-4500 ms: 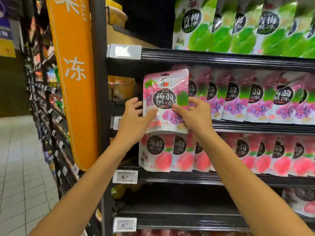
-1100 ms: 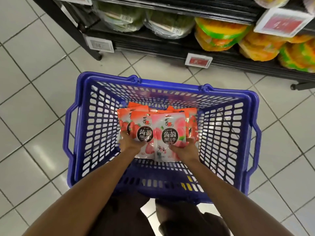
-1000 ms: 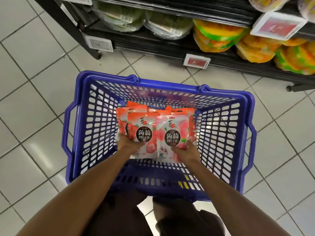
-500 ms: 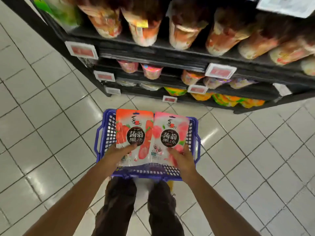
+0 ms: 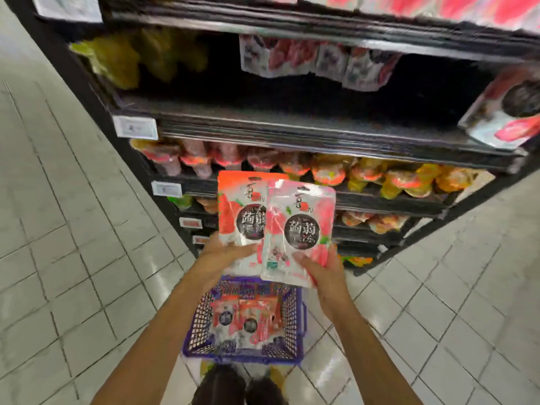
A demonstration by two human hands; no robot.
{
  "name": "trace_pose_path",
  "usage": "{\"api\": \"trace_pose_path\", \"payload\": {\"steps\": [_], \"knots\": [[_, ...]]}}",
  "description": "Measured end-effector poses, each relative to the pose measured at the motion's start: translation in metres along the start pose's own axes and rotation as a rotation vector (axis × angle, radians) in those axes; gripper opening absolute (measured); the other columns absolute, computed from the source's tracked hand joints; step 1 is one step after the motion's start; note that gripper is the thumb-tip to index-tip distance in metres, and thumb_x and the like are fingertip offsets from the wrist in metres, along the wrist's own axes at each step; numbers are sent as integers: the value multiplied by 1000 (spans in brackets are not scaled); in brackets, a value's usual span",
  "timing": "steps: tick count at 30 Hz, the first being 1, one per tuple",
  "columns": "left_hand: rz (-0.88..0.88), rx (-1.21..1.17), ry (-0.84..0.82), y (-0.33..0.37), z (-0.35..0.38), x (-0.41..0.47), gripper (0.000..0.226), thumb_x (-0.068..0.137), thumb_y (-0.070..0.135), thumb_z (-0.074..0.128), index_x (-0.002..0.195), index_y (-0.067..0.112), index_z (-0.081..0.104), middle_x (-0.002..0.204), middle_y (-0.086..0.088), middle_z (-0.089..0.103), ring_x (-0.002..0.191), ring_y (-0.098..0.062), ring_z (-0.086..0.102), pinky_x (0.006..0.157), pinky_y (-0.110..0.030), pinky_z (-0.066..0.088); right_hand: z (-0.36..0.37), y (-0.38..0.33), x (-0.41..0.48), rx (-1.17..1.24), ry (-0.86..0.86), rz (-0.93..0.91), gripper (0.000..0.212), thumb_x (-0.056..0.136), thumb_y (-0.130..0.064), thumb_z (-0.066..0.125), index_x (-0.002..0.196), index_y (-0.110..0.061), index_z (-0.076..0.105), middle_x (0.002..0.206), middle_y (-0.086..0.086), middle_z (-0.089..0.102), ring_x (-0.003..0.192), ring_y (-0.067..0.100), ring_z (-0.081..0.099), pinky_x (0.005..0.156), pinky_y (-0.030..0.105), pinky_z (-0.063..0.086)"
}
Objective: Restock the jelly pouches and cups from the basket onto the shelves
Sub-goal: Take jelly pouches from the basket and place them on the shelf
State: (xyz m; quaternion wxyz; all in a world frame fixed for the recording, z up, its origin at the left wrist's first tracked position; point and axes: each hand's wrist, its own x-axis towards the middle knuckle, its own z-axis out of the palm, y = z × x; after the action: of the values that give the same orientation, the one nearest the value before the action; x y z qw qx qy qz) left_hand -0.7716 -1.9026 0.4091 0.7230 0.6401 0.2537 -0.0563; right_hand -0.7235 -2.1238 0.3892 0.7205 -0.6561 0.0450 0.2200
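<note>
I hold two jelly pouches upright in front of the shelves, well above the basket. My left hand grips the orange-red pouch by its lower edge. My right hand grips the pink peach pouch, which overlaps the right side of the orange one. The blue plastic basket stands on the floor below my hands, with several more red and pink pouches lying in it. The picture is blurred by motion.
A black shelf unit fills the upper view. Jelly cups line the shelf behind the pouches, with pouches higher up and one pouch at the right. White tiled floor lies to both sides. My shoes are behind the basket.
Both hands lifted the two pouches out of the basket and raised them up toward the shelves. My view tilted upward, so higher shelves now show.
</note>
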Motion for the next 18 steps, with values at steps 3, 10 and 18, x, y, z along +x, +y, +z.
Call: {"api": "trace_pose_path", "payload": {"steps": [3, 10, 18], "knots": [[127, 14, 13, 40, 8, -12, 38, 73, 3, 81, 105, 20, 70, 102, -2, 76, 96, -17, 72, 81, -31, 59, 0, -47, -10, -41, 13, -112, 56, 59, -37, 88, 109, -26, 63, 96, 4, 73, 87, 20, 69, 69, 29, 58], [315, 14, -76, 112, 2, -22, 32, 72, 12, 83, 100, 24, 76, 103, -4, 76, 97, -21, 73, 77, -31, 59, 12, -121, -19, -38, -16, -300, 59, 71, -20, 86, 123, -28, 59, 117, 2, 71, 109, 25, 67, 94, 52, 53], [391, 15, -144, 160, -11, -23, 56, 55, 47, 92, 104, 28, 73, 102, -7, 76, 93, -32, 73, 76, -55, 58, 30, -169, -27, -8, 34, -388, 67, 56, -40, 91, 117, -34, 62, 117, 0, 70, 111, 25, 66, 91, 55, 54]]}}
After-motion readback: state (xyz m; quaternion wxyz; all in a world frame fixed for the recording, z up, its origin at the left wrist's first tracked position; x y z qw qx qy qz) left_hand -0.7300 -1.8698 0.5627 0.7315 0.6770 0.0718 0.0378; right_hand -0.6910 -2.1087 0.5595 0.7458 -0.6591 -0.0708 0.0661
